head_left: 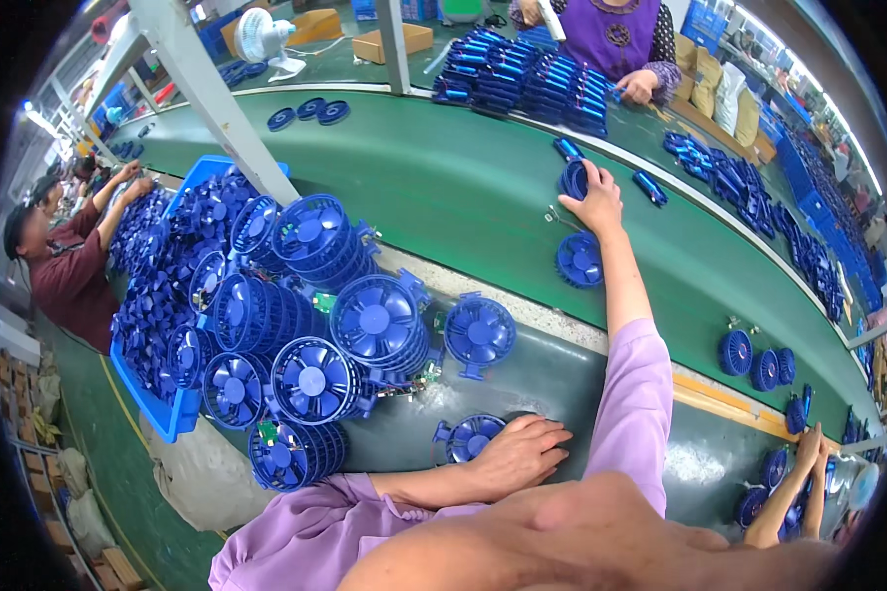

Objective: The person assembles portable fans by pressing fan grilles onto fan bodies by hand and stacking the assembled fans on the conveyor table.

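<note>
My right arm reaches out over the green conveyor belt (443, 187). Its hand, my right hand (598, 202), is closed around the edge of a round blue fan housing (574, 179) on the belt. Closer to me on the belt, beside my right forearm, lies another blue fan housing with blades (579, 259). My left hand (524, 453) rests on the dark worktable (572, 394), fingers stretched out and holding nothing. Beside it sits a blue fan unit (471, 436), partly covered by that hand. Further left stand stacks of blue fan units (375, 320), some with small green circuit boards.
A blue crate (182, 419) heaped with fan blades is at left, near a grey post (217, 98). Across the belt, a person in purple (616, 39) sits behind piled blue cylindrical parts (522, 79). Another person's hands (808, 458) work at lower right.
</note>
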`<state>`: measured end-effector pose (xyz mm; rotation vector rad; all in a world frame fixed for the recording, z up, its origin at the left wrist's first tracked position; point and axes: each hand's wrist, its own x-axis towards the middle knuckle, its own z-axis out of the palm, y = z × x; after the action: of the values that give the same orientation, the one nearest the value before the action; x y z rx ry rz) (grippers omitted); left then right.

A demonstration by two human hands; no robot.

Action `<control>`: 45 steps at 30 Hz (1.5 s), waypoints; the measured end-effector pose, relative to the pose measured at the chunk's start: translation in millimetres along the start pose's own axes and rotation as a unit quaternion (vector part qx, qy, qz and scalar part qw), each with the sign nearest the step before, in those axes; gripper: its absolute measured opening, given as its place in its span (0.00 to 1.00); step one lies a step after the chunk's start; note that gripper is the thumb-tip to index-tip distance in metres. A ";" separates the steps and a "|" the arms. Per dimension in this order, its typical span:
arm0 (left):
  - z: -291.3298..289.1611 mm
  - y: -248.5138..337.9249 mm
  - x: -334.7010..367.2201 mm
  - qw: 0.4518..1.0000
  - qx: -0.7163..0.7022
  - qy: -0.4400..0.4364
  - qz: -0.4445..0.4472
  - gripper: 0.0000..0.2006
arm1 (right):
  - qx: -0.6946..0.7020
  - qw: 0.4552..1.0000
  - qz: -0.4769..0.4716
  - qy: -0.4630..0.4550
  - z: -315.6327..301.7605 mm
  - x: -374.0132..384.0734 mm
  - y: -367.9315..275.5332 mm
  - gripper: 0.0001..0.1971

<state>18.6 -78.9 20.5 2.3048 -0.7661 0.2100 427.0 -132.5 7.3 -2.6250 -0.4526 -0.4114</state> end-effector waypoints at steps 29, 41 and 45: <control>4.7 0.3 -4.8 0.998 0.019 0.050 0.029 0.16 | 0.618 0.768 0.067 -0.153 -137.5 -177.6 30.4 0.40; -36.0 21.4 28.6 0.994 0.049 0.099 -0.001 0.18 | 0.306 0.947 0.089 -0.032 -216.2 -332.6 52.2 0.39; -28.1 5.6 56.0 0.991 0.091 0.076 -0.065 0.20 | 0.084 0.995 0.018 -0.059 -216.6 -371.1 32.7 0.41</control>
<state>62.6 -89.8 64.1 2.4669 -0.5374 0.4062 59.0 -352.9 49.2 -2.4990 -0.4553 -0.1967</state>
